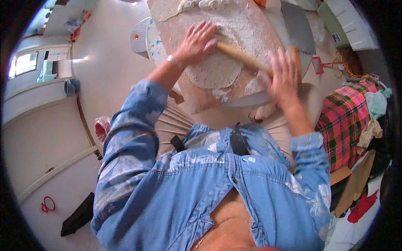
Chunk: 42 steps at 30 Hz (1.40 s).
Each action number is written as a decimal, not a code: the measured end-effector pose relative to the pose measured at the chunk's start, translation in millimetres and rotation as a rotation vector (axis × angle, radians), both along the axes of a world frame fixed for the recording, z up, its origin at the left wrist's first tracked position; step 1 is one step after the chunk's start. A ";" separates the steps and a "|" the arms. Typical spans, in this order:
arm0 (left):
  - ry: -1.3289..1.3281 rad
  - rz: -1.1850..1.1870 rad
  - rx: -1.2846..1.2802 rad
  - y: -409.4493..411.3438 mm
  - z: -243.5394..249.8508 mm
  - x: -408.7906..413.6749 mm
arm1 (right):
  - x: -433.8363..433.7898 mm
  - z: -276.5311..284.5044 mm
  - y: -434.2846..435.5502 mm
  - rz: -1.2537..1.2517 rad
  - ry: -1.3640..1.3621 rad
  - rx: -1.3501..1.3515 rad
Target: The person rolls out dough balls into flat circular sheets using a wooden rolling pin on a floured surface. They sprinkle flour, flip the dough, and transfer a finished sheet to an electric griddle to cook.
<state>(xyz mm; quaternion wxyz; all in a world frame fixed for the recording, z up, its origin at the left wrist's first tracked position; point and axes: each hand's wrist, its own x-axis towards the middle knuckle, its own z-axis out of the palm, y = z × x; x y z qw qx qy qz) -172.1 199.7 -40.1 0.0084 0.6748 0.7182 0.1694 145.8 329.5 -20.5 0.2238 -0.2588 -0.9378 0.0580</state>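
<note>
A wooden rolling pin [243, 58] lies slantwise over a flat, speckled round of dough [215, 72] on a floured wooden board [201, 102]. My left hand [197, 42] rests at the pin's upper left end, palm down, its fingers stretched forward. At the lower right end is my right hand [281, 77], blurred, with its fingers extended over the pin. Both hands press on the pin with their palms rather than wrapping round it. Another flat dough sheet [163, 9] lies at the board's far left corner, beside several small dough pieces [209, 3]. Loose flour covers much of the board.
A striped stool seat [139, 36] stands left of the board. A grey panel [298, 26] is at the far right. Further right are a red-handled tool [317, 65] and a plaid cloth [345, 116]; cardboard [355, 182] is below the cloth. My knees flank the board's near edge.
</note>
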 end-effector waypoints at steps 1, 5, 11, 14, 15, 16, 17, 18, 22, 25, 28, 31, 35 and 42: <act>0.036 0.002 0.005 -9.6 12.5 11.8 | 11.7 -1.9 -15.2 0.050 0.015 -0.042; 0.011 -0.030 0.097 13.2 5.1 -4.4 | 0.3 8.4 5.7 0.003 -0.023 0.042; -0.017 0.000 -0.006 12.0 7.3 2.5 | 5.2 7.6 10.2 0.028 -0.031 0.099; 0.036 -0.009 0.032 12.7 9.5 1.5 | 7.2 6.5 2.4 0.092 -0.005 0.049; 0.046 -0.032 0.072 22.7 3.6 -5.9 | 1.5 4.5 17.0 0.076 -0.035 0.076; 0.118 -0.012 0.093 40.3 10.0 -4.4 | -5.4 5.6 40.3 0.051 -0.066 0.122; 0.068 0.067 0.118 56.2 8.5 -7.3 | -12.8 6.4 60.0 0.031 -0.082 0.181; 0.166 0.016 0.078 61.6 6.9 -16.1 | -16.3 3.8 69.7 0.075 -0.069 0.114; -0.023 0.066 0.170 19.3 21.9 3.5 | -4.4 -7.1 40.6 0.175 -0.059 -0.009; 0.076 0.091 0.018 -59.5 9.8 24.3 | 9.2 13.3 -27.1 0.224 -0.014 -0.039; 0.028 0.059 0.050 -44.4 13.2 17.3 | 1.1 6.0 -7.6 0.170 0.035 0.012; 0.008 0.108 0.034 6.9 14.4 6.0 | -26.3 -2.3 45.2 0.014 0.015 0.083; 0.020 -0.046 -0.012 -57.1 17.3 20.6 | 7.3 -8.2 1.2 0.159 -0.003 0.071; 0.004 0.041 0.040 -15.0 16.9 10.7 | -31.4 -1.7 49.9 0.032 0.051 0.115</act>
